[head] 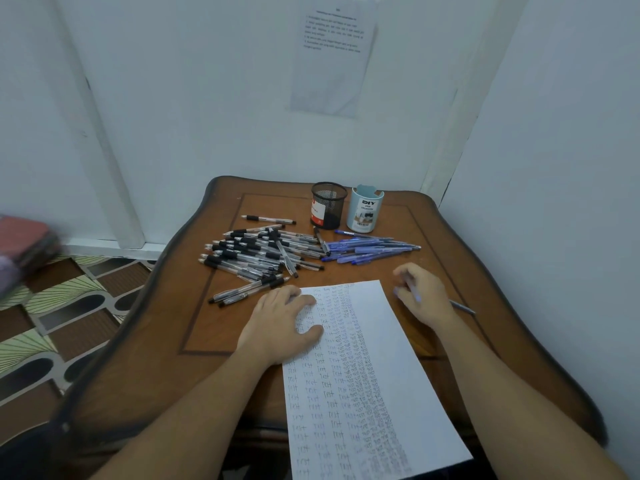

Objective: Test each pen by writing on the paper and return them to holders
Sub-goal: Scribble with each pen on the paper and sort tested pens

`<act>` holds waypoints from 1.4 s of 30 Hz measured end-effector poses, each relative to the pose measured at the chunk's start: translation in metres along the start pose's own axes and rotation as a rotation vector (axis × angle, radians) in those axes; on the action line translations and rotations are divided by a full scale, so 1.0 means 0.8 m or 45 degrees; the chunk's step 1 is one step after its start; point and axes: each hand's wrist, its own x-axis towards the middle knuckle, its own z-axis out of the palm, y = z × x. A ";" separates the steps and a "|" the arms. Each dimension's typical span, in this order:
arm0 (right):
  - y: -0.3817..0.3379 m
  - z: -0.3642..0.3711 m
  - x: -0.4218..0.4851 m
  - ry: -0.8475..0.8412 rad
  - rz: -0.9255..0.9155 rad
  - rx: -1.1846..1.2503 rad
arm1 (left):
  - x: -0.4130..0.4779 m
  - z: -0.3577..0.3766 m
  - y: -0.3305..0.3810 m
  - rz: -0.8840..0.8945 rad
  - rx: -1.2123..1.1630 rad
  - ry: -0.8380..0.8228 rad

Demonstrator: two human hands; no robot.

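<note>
On the near edge of the table [166,306], the paper [401,358] runs from my lap up toward the middle. It is packed with columns of small "test" marks, with only a strip down its right side bare, so I judge a lot of writing is done. My left hand [280,323] lies flat on the paper's top left corner, fingers nearly straight and slightly apart, thumb out to the side, pinning the sheet and gripping nothing. My right hand [420,294] is just right of the paper's top edge, over the table and off the sheet, fingers curled around a blue pen [414,293]. It's blurred, so I can't tell the exact grip or where the tip points. A grey pen end [462,307] pokes out past that wrist on the table; can't tell if it's a separate pen. Farther out, the black pens [256,254] lie in a loose heap left of centre, a couple touching the paper's corner by my left fingers. The blue pens [370,249] fan out just right of them. At the back stand a mesh holder [329,206] and a blue holder [365,209], side by side and nearly touching, with no pens sticking out of either. The return step looks barely begun: nearly every pen is left to put away.
</note>
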 end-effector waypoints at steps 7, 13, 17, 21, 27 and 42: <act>-0.003 0.002 -0.016 -0.005 0.034 0.228 | -0.002 -0.001 0.002 0.012 0.008 0.002; -0.061 0.018 -0.036 -0.118 0.030 0.684 | -0.002 0.001 0.005 0.024 0.016 0.081; -0.092 0.050 -0.059 -0.257 0.071 0.988 | -0.003 0.000 0.005 0.080 -0.071 0.145; -0.098 0.073 -0.062 -0.293 0.093 1.067 | -0.004 -0.002 0.005 0.153 -0.169 0.122; -0.103 0.078 -0.063 -0.239 0.161 1.130 | -0.007 -0.002 0.006 0.133 -0.183 0.155; -0.091 0.069 -0.063 -0.122 0.342 1.446 | -0.005 -0.002 0.006 0.019 -0.251 0.155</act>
